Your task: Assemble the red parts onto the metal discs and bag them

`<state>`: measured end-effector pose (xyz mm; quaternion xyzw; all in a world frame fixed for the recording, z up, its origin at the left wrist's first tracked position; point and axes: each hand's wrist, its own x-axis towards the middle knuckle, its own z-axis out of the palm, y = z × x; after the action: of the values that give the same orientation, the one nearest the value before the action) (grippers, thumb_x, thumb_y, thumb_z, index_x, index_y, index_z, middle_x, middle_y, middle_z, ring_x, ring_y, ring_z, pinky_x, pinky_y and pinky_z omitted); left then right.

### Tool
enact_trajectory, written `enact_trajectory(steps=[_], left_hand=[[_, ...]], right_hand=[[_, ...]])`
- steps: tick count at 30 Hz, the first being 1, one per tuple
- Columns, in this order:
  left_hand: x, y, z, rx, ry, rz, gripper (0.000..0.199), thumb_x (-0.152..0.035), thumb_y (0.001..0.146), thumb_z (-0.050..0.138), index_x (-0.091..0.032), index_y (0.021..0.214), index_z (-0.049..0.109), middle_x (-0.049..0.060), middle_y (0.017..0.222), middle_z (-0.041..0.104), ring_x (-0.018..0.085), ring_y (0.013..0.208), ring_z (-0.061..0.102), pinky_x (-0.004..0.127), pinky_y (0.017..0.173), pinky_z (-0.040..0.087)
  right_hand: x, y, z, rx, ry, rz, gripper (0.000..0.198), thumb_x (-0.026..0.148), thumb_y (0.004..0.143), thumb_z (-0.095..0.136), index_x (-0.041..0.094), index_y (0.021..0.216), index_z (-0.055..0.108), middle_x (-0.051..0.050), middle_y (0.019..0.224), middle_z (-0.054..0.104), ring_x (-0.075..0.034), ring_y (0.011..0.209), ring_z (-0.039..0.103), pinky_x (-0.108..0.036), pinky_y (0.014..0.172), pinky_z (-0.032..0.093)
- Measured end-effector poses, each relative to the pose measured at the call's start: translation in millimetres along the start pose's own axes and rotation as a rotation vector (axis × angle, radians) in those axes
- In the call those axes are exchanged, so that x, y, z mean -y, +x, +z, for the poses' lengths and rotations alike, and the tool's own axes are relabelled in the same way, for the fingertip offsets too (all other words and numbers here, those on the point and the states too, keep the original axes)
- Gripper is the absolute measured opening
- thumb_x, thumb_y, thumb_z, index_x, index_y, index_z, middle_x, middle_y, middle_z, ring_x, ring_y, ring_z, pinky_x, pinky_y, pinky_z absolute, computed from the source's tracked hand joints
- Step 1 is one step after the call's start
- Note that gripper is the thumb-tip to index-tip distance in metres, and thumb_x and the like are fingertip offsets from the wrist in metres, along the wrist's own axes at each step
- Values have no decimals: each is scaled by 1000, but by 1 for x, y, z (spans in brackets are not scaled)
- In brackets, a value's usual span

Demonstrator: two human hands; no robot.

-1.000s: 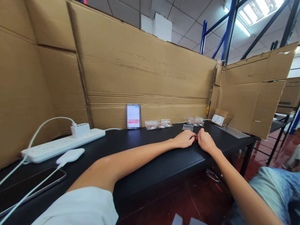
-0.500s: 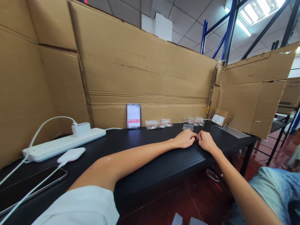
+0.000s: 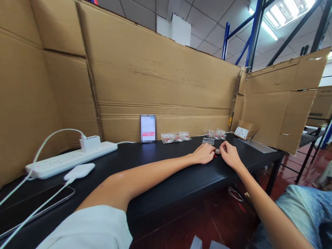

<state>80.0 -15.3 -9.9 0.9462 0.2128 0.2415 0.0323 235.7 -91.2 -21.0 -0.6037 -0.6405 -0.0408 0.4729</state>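
My left hand rests low over the black table, its fingers bent and closed at the edge of a small pale round piece. On the other side of that piece, my right hand is held in a pinch, slightly apart from the left. Whatever sits between the right fingertips is too small to make out. A tiny red bit shows beside the left fingertips. Just behind the hands lies a small clear plastic bag.
Clear bags with red and white contents lie by the cardboard wall, with more bags farther right. A phone-like screen leans there. Left are a power strip, cables and a dark phone. A small carton stands right.
My right hand has drawn slightly up and away from the left, opening a gap where the round piece now shows. My left hand has hardly moved.
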Motion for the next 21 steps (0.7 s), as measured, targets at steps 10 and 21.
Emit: enact_trajectory(steps=[10,21], left_hand=[[7,1,1,-111,221,-299,29,-23,80,48,-17,101,69,13,104,66,30,102,53,40,87,43],[12,4,-1,-65,71,-383,19,-20,81,50,-17,91,66,12,99,67,25,96,61,32,80,45]], right_hand=[[-2,0,3,157,-151,-55,24,35,85,52,19,72,64,-2,60,61,-15,57,55,-24,56,33],[-4,0,3,224,-139,-55,11,21,75,54,19,72,65,-1,59,62,-14,56,56,-23,56,35]])
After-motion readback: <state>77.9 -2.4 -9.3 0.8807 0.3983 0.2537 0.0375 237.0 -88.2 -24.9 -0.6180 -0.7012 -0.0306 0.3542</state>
